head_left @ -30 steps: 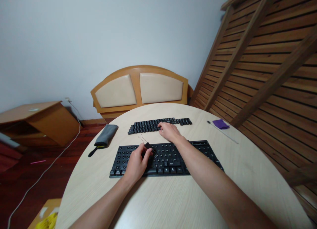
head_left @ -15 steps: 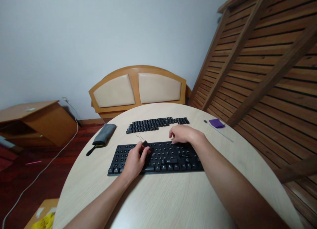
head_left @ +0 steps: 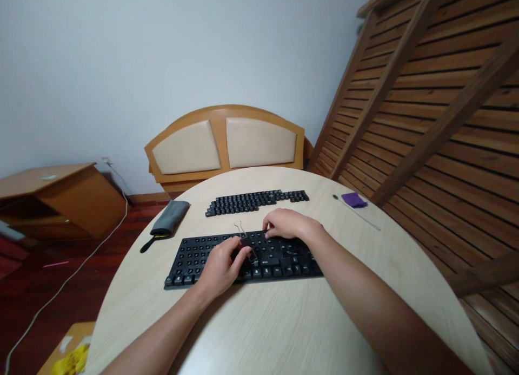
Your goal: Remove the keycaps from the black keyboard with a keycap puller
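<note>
A black keyboard (head_left: 190,258) with most of its keycaps off lies near the middle of the table. Over it, my left hand (head_left: 223,262) is closed on a keycap puller (head_left: 245,242) with a black grip and wire prongs at both ends. The lower prongs reach down to the front rows of the keyboard. My right hand (head_left: 286,223) rests at the keyboard's far edge, fingers curled down onto it. Behind the keyboard, removed black keycaps (head_left: 239,203) stand in close rows.
A grey pouch (head_left: 170,218) with a black strap lies at the table's left side. To the right are a purple cloth (head_left: 354,200) and a thin brush (head_left: 357,211). Beyond the round table (head_left: 259,326) stands a padded wooden headboard (head_left: 223,142); wooden slats (head_left: 425,110) lean at the right.
The keyboard has shifted a little to the left, and my right hand moved left with it. In my left hand the puller has moved slightly right and tipped more upright.
</note>
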Motion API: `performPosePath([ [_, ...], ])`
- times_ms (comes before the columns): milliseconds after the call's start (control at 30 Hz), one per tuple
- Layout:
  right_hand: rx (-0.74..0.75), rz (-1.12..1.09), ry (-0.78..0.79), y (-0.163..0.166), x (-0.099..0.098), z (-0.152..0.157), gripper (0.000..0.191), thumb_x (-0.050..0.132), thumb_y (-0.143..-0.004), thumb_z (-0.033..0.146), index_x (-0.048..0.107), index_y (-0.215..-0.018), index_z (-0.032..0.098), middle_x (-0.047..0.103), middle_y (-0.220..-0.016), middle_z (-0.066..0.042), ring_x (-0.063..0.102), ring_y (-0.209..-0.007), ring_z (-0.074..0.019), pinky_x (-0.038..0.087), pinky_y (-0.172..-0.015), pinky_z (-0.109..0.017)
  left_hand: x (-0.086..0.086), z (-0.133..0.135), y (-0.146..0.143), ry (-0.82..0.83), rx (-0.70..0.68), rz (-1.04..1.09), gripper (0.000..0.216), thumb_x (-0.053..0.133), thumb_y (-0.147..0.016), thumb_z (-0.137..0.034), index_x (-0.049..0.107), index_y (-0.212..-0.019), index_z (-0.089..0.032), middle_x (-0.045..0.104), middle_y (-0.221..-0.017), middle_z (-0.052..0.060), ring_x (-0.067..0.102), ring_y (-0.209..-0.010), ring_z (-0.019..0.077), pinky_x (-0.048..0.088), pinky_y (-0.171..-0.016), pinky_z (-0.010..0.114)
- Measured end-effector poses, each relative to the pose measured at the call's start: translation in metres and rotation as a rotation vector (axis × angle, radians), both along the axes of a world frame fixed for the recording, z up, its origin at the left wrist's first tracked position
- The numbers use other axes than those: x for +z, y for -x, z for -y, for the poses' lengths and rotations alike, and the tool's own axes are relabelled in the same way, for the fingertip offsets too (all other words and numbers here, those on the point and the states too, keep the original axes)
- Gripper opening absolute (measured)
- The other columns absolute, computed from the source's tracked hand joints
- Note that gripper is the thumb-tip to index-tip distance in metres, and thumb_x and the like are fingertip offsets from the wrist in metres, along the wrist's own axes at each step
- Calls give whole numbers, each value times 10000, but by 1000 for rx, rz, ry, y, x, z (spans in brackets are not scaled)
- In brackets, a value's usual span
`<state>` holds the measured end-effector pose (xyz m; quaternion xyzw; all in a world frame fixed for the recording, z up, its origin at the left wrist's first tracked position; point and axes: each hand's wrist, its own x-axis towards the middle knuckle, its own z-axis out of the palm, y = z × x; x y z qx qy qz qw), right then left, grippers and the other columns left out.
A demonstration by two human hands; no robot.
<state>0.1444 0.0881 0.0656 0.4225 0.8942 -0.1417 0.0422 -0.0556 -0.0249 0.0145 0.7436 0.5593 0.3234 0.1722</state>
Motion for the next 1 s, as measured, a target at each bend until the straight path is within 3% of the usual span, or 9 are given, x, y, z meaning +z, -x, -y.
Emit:
performPosePath([
  [233,-2,-12,-77,8,8,15,315,706,-812,248,727,-1126,231,728,-1122,-92,666,-1030,-261,467,-834,-301,0,-2,4,29,-113,8,287,476,-967,-344,611,-775,-179,652,-737,24,589,-693,170,418,-652,269],
  [500,144,37,120,18,34,44,240,777,-723,232,772,-962,243,752,-925,-30,682,-816,-198,422,-632,-243,8,0,1,56,-214,41,251,527,-921,-360,661,-786,-194,686,-741,45,625,-720,198,497,-714,302],
  [667,199,95,149,25,33,49,245,786,-724,288,774,-957,214,755,-891,-42,677,-761,-194,400,-593,-246,8,0,0,37,-226,66,224,536,-922,-339,673,-821,-193,709,-786,47,635,-713,190,493,-718,296],
  [867,226,112,139,28,28,48,245,780,-738,329,773,-935,184,754,-864,-54,675,-733,-190,389,-572,-248,1,-5,1,68,-139,77,253,498,-953,-326,607,-774,-183,684,-750,39,615,-700,184,444,-657,274],
  [1000,219,111,139,28,25,47,242,785,-729,337,776,-917,184,750,-833,-53,671,-715,-195,401,-591,-255,4,-3,3,0,-222,15,237,514,-947,-315,642,-787,-195,692,-804,57,623,-773,200,467,-722,291],
])
